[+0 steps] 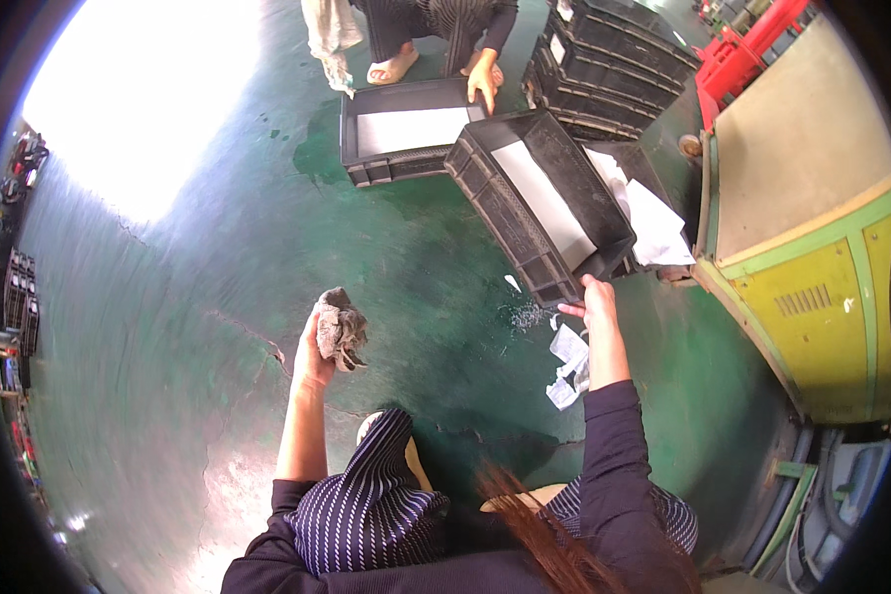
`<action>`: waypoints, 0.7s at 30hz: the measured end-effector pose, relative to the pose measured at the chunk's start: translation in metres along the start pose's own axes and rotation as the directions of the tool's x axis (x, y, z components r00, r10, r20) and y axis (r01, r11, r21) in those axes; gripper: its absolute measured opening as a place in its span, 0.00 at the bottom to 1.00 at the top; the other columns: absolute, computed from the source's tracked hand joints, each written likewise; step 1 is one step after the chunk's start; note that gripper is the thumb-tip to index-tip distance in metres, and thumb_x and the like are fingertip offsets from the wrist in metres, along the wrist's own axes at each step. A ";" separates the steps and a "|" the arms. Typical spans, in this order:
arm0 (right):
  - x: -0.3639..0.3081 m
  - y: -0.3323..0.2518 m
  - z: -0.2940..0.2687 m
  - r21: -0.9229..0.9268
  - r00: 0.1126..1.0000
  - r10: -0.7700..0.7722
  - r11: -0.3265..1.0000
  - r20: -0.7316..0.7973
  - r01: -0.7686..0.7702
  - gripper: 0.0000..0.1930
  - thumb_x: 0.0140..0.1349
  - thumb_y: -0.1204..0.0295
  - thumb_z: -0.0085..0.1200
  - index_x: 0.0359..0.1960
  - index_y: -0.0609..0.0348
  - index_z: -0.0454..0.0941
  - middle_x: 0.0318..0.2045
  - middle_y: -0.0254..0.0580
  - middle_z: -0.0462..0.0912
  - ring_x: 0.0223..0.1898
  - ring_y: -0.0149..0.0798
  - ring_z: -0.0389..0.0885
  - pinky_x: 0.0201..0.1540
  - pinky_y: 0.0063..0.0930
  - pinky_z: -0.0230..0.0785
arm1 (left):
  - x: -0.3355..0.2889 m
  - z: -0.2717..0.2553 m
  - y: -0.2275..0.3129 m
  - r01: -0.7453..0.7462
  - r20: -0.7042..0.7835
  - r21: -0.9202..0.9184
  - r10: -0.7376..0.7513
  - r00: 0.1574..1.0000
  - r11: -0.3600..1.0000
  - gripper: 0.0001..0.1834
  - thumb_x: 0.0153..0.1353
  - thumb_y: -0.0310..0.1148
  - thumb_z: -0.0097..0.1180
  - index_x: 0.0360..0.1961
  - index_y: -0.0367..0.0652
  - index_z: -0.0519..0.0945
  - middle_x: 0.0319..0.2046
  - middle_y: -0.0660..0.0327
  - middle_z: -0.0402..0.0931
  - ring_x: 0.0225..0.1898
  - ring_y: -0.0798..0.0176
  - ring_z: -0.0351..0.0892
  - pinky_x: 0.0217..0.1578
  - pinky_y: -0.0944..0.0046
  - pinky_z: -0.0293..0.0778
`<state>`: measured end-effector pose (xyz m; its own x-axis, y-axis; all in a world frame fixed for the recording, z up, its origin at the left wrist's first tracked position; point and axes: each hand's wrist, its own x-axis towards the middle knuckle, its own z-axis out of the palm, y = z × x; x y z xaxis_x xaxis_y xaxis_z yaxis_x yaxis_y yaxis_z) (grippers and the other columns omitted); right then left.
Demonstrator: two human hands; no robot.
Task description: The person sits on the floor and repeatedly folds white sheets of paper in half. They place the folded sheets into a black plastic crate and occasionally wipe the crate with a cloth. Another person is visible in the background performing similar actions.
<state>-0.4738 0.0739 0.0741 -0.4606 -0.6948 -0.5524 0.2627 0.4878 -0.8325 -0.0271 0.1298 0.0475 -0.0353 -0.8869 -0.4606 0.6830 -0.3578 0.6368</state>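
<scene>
Bunched up in my left hand (314,348) is a dirty grey rag (341,331), held above the floor. My right hand (594,302) grips the near end of a black plastic crate (500,210), fingers under its rim. That crate is tilted, its open side facing up and to the right, and a white sheet (544,203) lines its bottom. Beyond it, a second black crate (398,165) with a white sheet (411,131) inside stands on the floor. A co-worker's hand (482,81) touches that crate's right rim.
Several black crates (609,69) are stacked at the back right, with white papers (653,223) below them. Crumpled white scraps (567,361) and crumbs lie on the green floor (416,267). A yellow-green machine (812,307) stands on the right. The co-worker squats opposite, holding a pale cloth (332,35).
</scene>
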 end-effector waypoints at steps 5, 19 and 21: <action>-0.022 -0.009 0.020 -0.056 0.992 -0.094 0.994 -0.087 0.089 0.16 0.52 0.73 0.48 0.39 0.74 0.64 0.38 0.52 0.68 0.31 0.51 0.77 0.20 0.41 0.80 | -0.004 -0.004 0.003 -0.063 -0.020 -0.109 0.062 0.998 0.992 0.23 0.62 0.45 0.43 0.55 0.45 0.67 0.48 0.58 0.72 0.48 0.58 0.72 0.50 0.55 0.68; -0.030 -0.077 0.018 -0.413 0.954 -0.225 0.864 0.198 0.289 0.21 0.54 0.67 0.45 0.48 0.66 0.62 0.46 0.51 0.67 0.42 0.51 0.73 0.20 0.44 0.79 | 0.006 -0.021 -0.005 -0.160 -0.096 -0.097 0.150 0.984 0.982 0.22 0.63 0.45 0.42 0.54 0.45 0.68 0.47 0.60 0.73 0.48 0.59 0.73 0.50 0.57 0.68; -0.021 -0.046 0.021 -0.400 0.979 -0.094 0.903 0.179 0.159 0.23 0.53 0.69 0.47 0.49 0.68 0.61 0.47 0.53 0.66 0.42 0.54 0.73 0.19 0.45 0.79 | 0.011 -0.029 -0.005 -0.155 -0.102 -0.097 0.145 0.984 0.983 0.22 0.63 0.45 0.42 0.54 0.46 0.68 0.47 0.60 0.73 0.48 0.59 0.73 0.50 0.57 0.68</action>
<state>-0.4584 0.0554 0.1232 -0.3240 -0.8208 -0.4705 -0.1750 0.5407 -0.8228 -0.0095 0.1302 0.0209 0.1392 -0.8949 -0.4241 0.7478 -0.1857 0.6374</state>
